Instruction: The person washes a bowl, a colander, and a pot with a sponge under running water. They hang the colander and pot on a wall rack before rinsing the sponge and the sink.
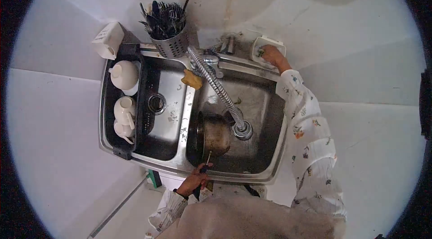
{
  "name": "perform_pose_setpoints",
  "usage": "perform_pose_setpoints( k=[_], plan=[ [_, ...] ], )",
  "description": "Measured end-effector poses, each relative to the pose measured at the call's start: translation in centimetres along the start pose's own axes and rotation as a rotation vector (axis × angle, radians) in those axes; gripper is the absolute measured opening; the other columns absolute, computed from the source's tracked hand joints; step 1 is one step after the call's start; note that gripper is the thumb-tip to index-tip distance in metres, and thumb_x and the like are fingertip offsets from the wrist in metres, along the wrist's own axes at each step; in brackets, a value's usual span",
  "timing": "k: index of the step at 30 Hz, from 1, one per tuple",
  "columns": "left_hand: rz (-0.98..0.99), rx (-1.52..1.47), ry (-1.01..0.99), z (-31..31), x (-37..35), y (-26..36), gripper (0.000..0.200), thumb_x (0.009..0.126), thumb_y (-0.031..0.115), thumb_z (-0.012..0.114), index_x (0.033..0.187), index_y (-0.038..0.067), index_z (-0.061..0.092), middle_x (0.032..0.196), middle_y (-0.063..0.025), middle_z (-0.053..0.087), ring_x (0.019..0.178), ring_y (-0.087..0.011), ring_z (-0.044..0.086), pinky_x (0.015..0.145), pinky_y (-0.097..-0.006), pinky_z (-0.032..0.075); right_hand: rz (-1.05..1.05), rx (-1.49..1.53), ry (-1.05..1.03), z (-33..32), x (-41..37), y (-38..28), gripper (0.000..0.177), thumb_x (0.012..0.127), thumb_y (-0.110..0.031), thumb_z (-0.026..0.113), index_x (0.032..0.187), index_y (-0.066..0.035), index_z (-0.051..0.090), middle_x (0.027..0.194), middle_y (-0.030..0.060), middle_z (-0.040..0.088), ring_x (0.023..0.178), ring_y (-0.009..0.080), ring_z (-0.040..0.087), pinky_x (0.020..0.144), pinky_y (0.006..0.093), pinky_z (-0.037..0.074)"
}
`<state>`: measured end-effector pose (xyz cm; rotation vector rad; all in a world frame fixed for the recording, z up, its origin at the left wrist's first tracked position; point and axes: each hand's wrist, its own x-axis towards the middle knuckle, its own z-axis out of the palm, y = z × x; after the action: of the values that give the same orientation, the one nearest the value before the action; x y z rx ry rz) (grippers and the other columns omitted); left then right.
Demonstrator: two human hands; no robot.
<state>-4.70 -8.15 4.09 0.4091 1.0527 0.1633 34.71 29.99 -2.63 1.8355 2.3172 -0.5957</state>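
My left hand (194,182) is closed round the dark handle of a brownish pot (217,135), at the front rim of the right basin. The pot lies tilted in that basin, beside the sprayer head (243,129) of the coiled metal faucet hose (220,90). At the back right, my right hand (271,55) reaches into a small white container (281,46). Its fingers are bent close to something small and greenish, and whether they grip it cannot be made out. A yellow sponge (192,79) rests on the divider between the basins.
A black rack (140,66) with white cups (124,75) stands over the left basin (168,104). Behind it are a perforated metal holder (172,46) full of cutlery and a white carton-like container (109,39). The faucet base (208,61) rises at the back rim.
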Motion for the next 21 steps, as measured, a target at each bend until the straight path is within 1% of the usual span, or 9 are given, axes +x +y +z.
perform_pose_setpoints(
  k=[1, 3, 4, 6, 10, 12, 16, 19, 21],
  plan=[
    [-0.002, -0.002, -0.004, -0.2, 0.3, -0.4, 0.050, 0.083, 0.008, 0.051, 0.130, 0.007, 0.033, 0.061, -0.0003, 0.046, 0.044, -0.0090, 0.042, 0.043, -0.0228, 0.040, 0.003, -0.003, -0.003, -1.0, -0.2, -0.3, 0.029, 0.072, -0.019, 0.057, 0.092, 0.001, 0.062, 0.090, 0.0222, 0.062, 0.087, 0.0371, 0.058, 0.079, 0.0422, 0.046],
    [0.008, -0.096, -0.011, -0.7, 0.7, -1.1, 0.046, 0.084, 0.009, 0.052, 0.128, 0.008, 0.035, 0.067, -0.0013, 0.050, 0.048, -0.0087, 0.044, 0.045, -0.0229, 0.042, 0.251, 0.172, -0.146, -1.9, -0.2, -0.7, 0.032, 0.071, -0.014, 0.056, 0.099, 0.001, 0.061, 0.098, 0.0215, 0.061, 0.091, 0.0359, 0.058, 0.080, 0.0424, 0.046],
    [0.003, -0.097, -0.008, -0.9, 0.7, -1.2, 0.046, 0.084, 0.009, 0.052, 0.128, 0.008, 0.035, 0.067, -0.0013, 0.050, 0.048, -0.0087, 0.044, 0.045, -0.0229, 0.042, 0.251, 0.176, -0.150, -1.7, -0.7, -0.9, 0.032, 0.071, -0.014, 0.056, 0.099, 0.001, 0.061, 0.098, 0.0215, 0.061, 0.091, 0.0359, 0.058, 0.080, 0.0424, 0.046],
    [-0.065, -0.101, 0.102, -0.7, 0.7, -0.9, 0.041, 0.084, 0.010, 0.055, 0.122, 0.008, 0.039, 0.070, -0.0016, 0.052, 0.052, -0.0083, 0.045, 0.047, -0.0230, 0.043, 0.047, -0.142, 0.096, -0.9, -1.9, -0.6, 0.037, 0.071, -0.013, 0.056, 0.105, 0.001, 0.058, 0.107, 0.0208, 0.058, 0.096, 0.0354, 0.056, 0.082, 0.0426, 0.045],
    [-0.010, -0.011, 0.090, 0.1, 0.6, 0.0, 0.039, 0.083, 0.012, 0.059, 0.117, 0.006, 0.041, 0.070, -0.0018, 0.052, 0.055, -0.0090, 0.047, 0.050, -0.0232, 0.043, 0.013, 0.018, 0.158, 2.6, -0.4, 0.3, 0.040, 0.071, -0.012, 0.055, 0.109, 0.000, 0.055, 0.111, 0.0196, 0.056, 0.099, 0.0353, 0.055, 0.084, 0.0426, 0.045],
    [0.018, 0.124, 0.029, 0.1, 0.6, 0.0, 0.041, 0.081, 0.014, 0.061, 0.116, 0.005, 0.041, 0.072, -0.0022, 0.052, 0.057, -0.0102, 0.049, 0.052, -0.0246, 0.043, 0.201, 0.092, -0.021, 3.2, 1.5, 0.9, 0.037, 0.080, -0.019, 0.049, 0.112, -0.001, 0.052, 0.107, 0.0209, 0.058, 0.102, 0.0358, 0.054, 0.088, 0.0430, 0.044],
    [0.118, 0.347, 0.069, -0.7, 1.6, -2.3, 0.045, 0.081, 0.017, 0.063, 0.117, 0.003, 0.040, 0.074, -0.0037, 0.053, 0.057, -0.0116, 0.049, 0.051, -0.0257, 0.043, 0.150, -0.101, -0.181, 1.5, 1.8, 2.4, 0.037, 0.078, -0.020, 0.051, 0.111, -0.002, 0.053, 0.111, 0.0217, 0.056, 0.105, 0.0359, 0.053, 0.088, 0.0443, 0.044],
    [0.015, 0.271, 0.077, -0.1, 0.7, -0.9, 0.048, 0.080, 0.019, 0.063, 0.119, 0.002, 0.039, 0.077, -0.0054, 0.056, 0.054, -0.0119, 0.049, 0.050, -0.0268, 0.044, 0.299, -0.014, -0.028, -1.5, -1.4, -0.6, 0.033, 0.069, -0.014, 0.055, 0.100, -0.003, 0.061, 0.103, 0.0198, 0.059, 0.094, 0.0357, 0.057, 0.082, 0.0430, 0.045],
    [0.055, 0.421, 0.159, -0.2, 0.5, -0.2, 0.048, 0.080, 0.018, 0.062, 0.120, 0.002, 0.039, 0.078, -0.0085, 0.059, 0.054, -0.0136, 0.052, 0.049, -0.0294, 0.045, 0.103, 0.083, 0.164, 0.8, -1.4, -0.7, 0.030, 0.069, -0.014, 0.054, 0.095, -0.001, 0.062, 0.095, 0.0202, 0.061, 0.090, 0.0363, 0.058, 0.079, 0.0429, 0.046]
  ],
)
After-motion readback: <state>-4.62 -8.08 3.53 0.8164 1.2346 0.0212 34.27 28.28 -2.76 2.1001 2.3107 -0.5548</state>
